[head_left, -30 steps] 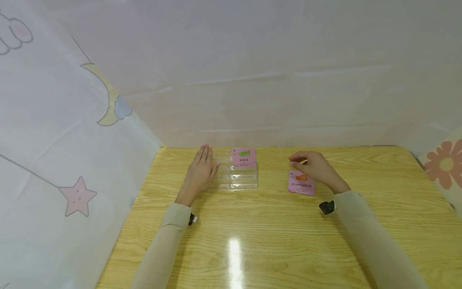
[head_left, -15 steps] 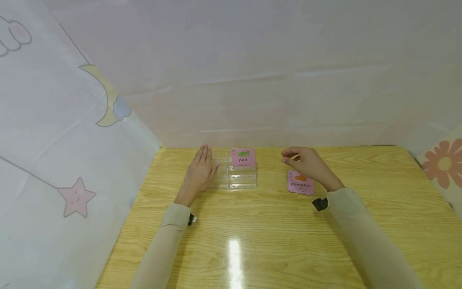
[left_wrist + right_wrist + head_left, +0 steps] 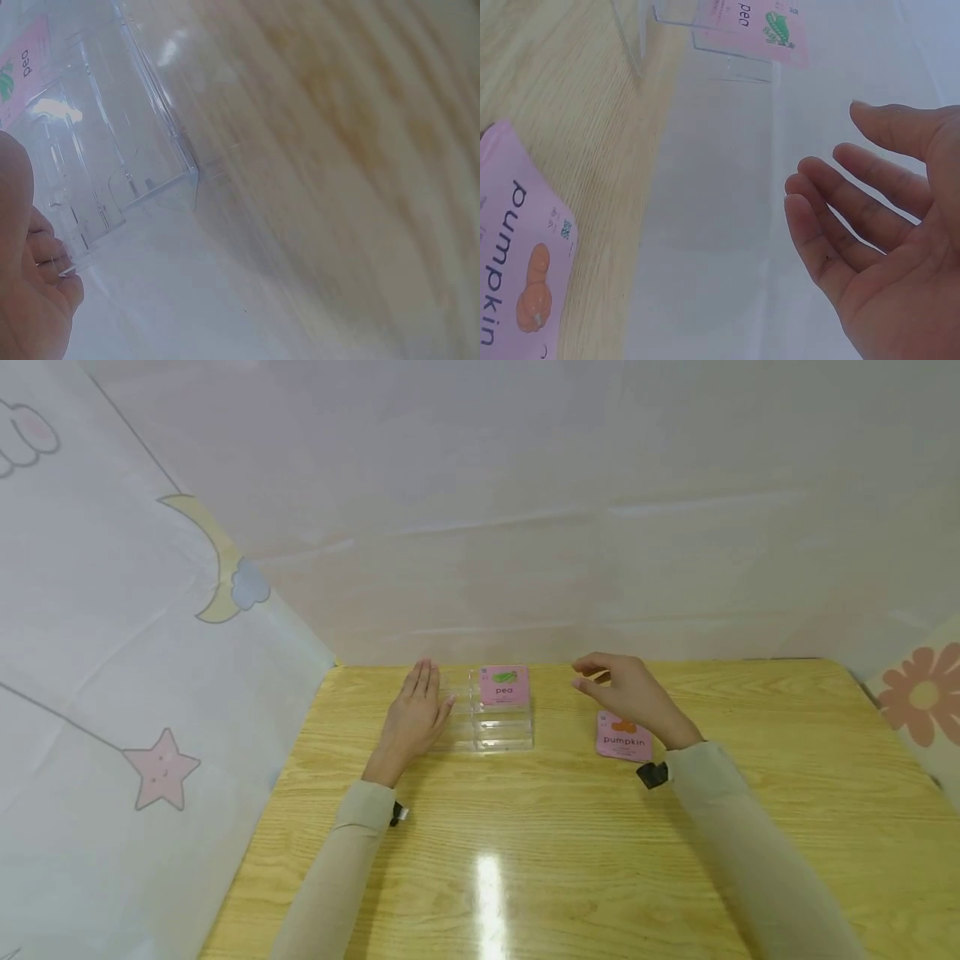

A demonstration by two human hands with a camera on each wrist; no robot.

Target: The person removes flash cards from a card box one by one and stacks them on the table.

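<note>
A clear plastic tiered card holder [image 3: 504,731] stands near the table's far edge. On its back tier at the right leans a pink "pea" card [image 3: 504,686]. My left hand [image 3: 414,714] lies along the holder's left side with fingers straight; in the left wrist view its fingertips are right at the holder's edge. To the right of the holder, my right hand [image 3: 626,692] is raised, thumb and bent fingers apart and nothing between them, as the right wrist view confirms. Just below it, a pink "pumpkin" card [image 3: 624,740] lies on the table, its upper right corner hidden by the hand.
The wooden table [image 3: 562,843] reaches back to a pale printed wall covering [image 3: 525,527]. Another covering with a star [image 3: 161,768] and a moon rises along the left side. Each wrist wears a dark band [image 3: 652,774].
My right hand has moved left and slightly away from me, from over the pumpkin card toward the holder. The left hand, the holder and both cards have stayed put.
</note>
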